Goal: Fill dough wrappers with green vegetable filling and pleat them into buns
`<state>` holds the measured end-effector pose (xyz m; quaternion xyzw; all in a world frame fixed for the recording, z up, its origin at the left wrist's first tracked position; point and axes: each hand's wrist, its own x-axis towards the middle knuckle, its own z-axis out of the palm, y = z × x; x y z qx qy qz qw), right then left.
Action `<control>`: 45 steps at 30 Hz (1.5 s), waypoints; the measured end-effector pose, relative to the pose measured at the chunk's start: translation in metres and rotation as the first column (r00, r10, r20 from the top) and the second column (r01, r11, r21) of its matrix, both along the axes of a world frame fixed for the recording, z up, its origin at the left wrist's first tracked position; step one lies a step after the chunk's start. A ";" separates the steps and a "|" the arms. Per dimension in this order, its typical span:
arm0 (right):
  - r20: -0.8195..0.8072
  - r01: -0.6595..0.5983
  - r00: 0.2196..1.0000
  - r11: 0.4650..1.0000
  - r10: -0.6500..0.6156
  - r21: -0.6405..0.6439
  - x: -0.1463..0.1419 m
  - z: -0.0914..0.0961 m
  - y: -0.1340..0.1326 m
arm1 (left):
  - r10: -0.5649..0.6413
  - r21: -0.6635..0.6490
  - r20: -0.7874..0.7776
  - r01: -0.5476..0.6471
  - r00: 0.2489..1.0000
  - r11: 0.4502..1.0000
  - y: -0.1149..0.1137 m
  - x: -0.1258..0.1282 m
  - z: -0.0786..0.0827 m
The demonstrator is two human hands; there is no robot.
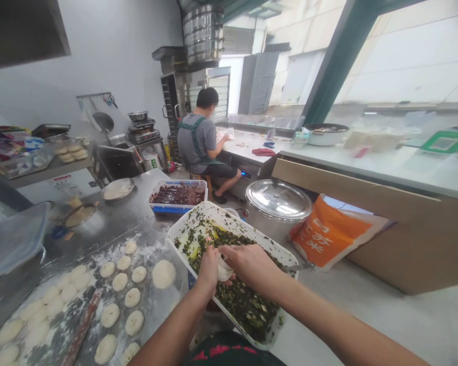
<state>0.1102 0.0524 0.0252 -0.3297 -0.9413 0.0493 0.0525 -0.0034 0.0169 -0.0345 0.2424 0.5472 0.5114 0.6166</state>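
A white dough bun (224, 270) is held over the white tub (177, 234) of chopped green filling (244, 305). My left hand (209, 267) is cupped round the bun from the left. My right hand (250, 264) closes on its top edge from the right, fingers pinched at the dough. What is inside the bun is hidden by my fingers. A metal utensil handle (303, 266) rests across the tub's right rim. On the floured steel table to the left lie a flat dough wrapper (164, 274) and several small dough rounds (134, 322).
A rolling pin (83, 325) lies beside overlapping wrappers (41, 310). Behind the tub stand a blue-and-white box (177, 208) of dark red filling and a lidded steel pot (278, 201). An orange sack (324, 234) leans at right. A co-worker (198, 134) sits at the far counter.
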 end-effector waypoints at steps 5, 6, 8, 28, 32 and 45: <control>0.030 0.038 0.999 0.998 -0.039 0.042 -0.001 0.002 0.000 | 0.020 -0.003 0.066 -0.020 0.998 1.000 -0.003 0.000 0.006; 0.013 0.043 0.999 0.998 -0.044 0.043 -0.001 0.002 0.000 | 0.031 0.004 0.051 -0.031 0.998 1.000 -0.004 0.000 0.006; -0.021 0.016 1.000 1.000 -0.015 0.025 -0.001 0.004 0.000 | 0.039 0.020 0.016 -0.040 0.999 0.999 -0.004 0.000 0.005; -0.026 -0.033 0.999 0.998 0.032 -0.046 0.000 0.007 0.000 | 0.087 -0.022 0.135 -0.084 0.987 0.996 -0.005 0.000 0.001; -0.117 -0.081 0.991 0.992 0.069 -0.097 0.000 0.008 0.000 | 0.064 -0.023 0.115 -0.062 0.991 0.998 -0.005 -0.004 0.005; -0.044 -0.118 0.992 0.993 0.117 -0.021 0.002 0.017 0.000 | 0.051 -0.018 0.172 -0.048 0.984 0.999 -0.010 0.000 0.014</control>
